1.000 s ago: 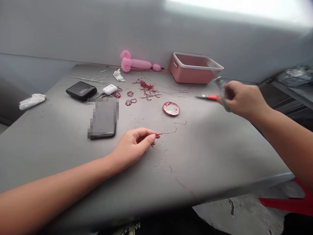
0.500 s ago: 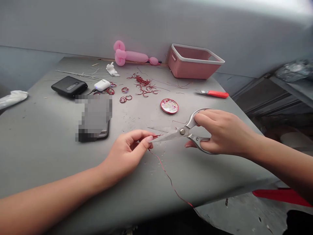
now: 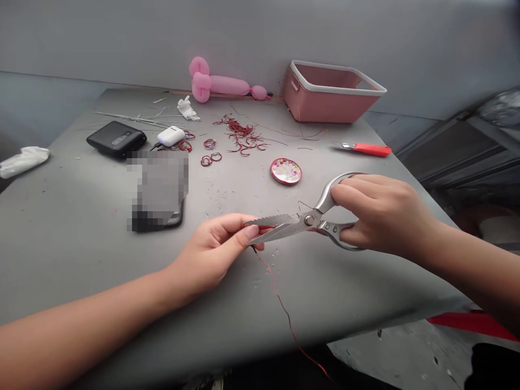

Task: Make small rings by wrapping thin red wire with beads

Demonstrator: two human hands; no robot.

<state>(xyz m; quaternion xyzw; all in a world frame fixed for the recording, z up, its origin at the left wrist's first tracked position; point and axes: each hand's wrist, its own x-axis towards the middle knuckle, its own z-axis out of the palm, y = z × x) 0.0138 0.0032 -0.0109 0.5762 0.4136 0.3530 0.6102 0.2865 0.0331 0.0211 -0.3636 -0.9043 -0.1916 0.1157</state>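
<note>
My left hand (image 3: pixel 221 244) is closed in a pinch on thin red wire (image 3: pixel 280 298). A long tail of it hangs down past the table's front edge, and a short end pokes out beyond the fingertips. In my right hand (image 3: pixel 377 211) is a pair of silver scissors (image 3: pixel 309 220), fingers wrapped round the handles. The blades point left, parted slightly, with the short wire end between them close to my left thumb. Beyond the scissors lies a small round red-rimmed dish (image 3: pixel 286 171) of pale and pink beads.
Cut red wire pieces (image 3: pixel 241 132) and wire rings (image 3: pixel 211 158) lie mid-table. A pink basket (image 3: pixel 333 100) and pink balloon (image 3: pixel 227 85) stand at the back. A red-handled cutter (image 3: pixel 371 149) lies right; a phone (image 3: pixel 176 216), black device (image 3: pixel 116 138) and white case (image 3: pixel 170 136) lie left.
The scissor blades have closed somewhat, narrowing around the short wire end. My left hand stays pinched on the wire. The whole view has shifted slightly.
</note>
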